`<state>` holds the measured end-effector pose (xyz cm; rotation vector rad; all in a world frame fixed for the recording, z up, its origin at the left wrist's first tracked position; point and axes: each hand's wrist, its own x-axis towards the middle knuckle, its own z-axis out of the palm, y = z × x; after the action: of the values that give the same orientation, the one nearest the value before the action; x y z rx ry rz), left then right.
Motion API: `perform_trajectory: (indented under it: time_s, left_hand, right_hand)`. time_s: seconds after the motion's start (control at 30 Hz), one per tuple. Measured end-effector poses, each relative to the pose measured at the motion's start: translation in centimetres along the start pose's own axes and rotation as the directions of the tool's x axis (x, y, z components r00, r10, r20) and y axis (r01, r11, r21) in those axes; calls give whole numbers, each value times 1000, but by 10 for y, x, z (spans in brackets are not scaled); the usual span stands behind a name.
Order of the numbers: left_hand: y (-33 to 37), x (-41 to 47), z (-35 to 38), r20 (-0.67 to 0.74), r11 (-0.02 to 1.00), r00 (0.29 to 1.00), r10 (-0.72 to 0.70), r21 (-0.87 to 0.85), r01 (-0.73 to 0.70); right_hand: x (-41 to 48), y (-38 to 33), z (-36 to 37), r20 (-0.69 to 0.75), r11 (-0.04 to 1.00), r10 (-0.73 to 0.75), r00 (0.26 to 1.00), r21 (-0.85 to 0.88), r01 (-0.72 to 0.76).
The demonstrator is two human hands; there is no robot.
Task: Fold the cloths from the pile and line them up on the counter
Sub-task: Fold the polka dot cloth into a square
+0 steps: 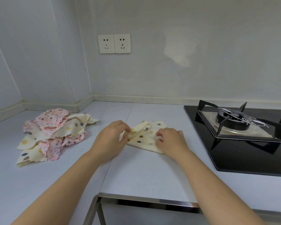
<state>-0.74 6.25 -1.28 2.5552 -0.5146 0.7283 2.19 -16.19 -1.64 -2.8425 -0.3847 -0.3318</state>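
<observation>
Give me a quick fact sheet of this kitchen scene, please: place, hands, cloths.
Place: counter beside a gas hob
Cloth in work: cream dotted cloth, partly folded, lying on the counter
Left hand: pinches its left edge
Right hand: grips its right side
Pile: crumpled pink and cream cloths, at the left
Finished row: none in view

A black glass gas hob [243,159] with a round burner [232,118] and black metal pan supports [276,129] lay just right of the grip. A white double wall socket [114,43] sat well beyond it, higher up.
</observation>
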Motion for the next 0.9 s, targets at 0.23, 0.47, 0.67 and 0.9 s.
perform_trajectory:
  time_s: [0.23,0.47,0.67,0.9]
  left_hand:
    - [-8,-1,11,109,804,987,-117,594,30]
    - [-9,0,7,144,966,988,-49,257,10]
    - [-13,-2,5,86,984,988,-128,133,116]
    - [-11,2,21,157,958,945,-285,16,286]
  right_hand:
    - [-3,-7,3,67,994,-99,993,43,97]
    - [-1,-8,0,-56,987,-83,995,132,90]
    - [-5,-9,-1,140,973,-175,974,174,150]
    - [-9,-19,-2,49,914,-277,960,321,247]
